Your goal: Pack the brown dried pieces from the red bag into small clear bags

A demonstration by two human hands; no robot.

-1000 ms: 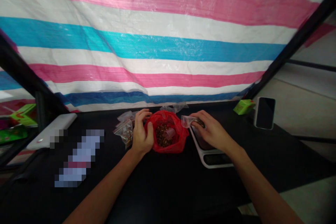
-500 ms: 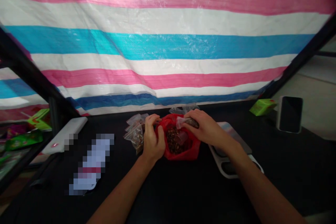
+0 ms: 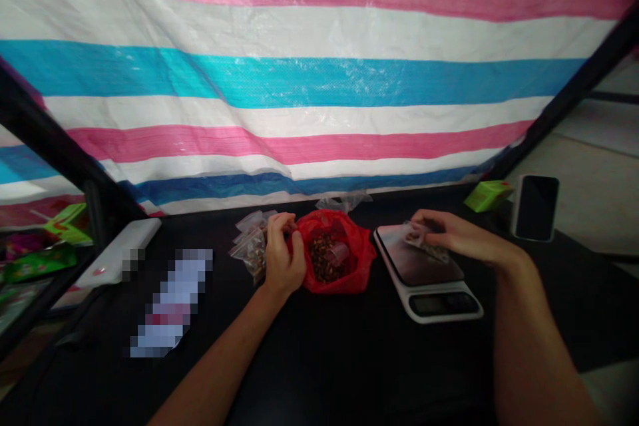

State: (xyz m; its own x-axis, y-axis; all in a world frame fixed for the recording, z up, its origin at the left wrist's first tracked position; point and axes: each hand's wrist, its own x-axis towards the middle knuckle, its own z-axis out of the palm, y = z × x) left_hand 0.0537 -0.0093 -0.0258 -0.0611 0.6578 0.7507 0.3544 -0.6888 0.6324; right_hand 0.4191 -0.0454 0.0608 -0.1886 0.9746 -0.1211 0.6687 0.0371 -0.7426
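A red plastic bag stands open, with small brown pieces and a clear scoop-like piece inside. My left hand is at its left side, fingers and thumb curled on the bag's rim; the fingertips are partly hidden. Over the plate of a white kitchen scale, my right hand grips a small clear zip bag holding brownish contents. Whether the bag touches the plate I cannot tell. Left of my left hand lie several filled zip bags.
Clear empty-looking bags lie behind the red bag. A white long box and a blurred-out packet are on the left. A green box and a phone-like device stand at the right. Striped sheeting hangs behind the black table.
My right hand has moved right with the small zip bag, from above the red bag to over the scale. My left hand has stayed at the red bag. The view has shifted slightly.
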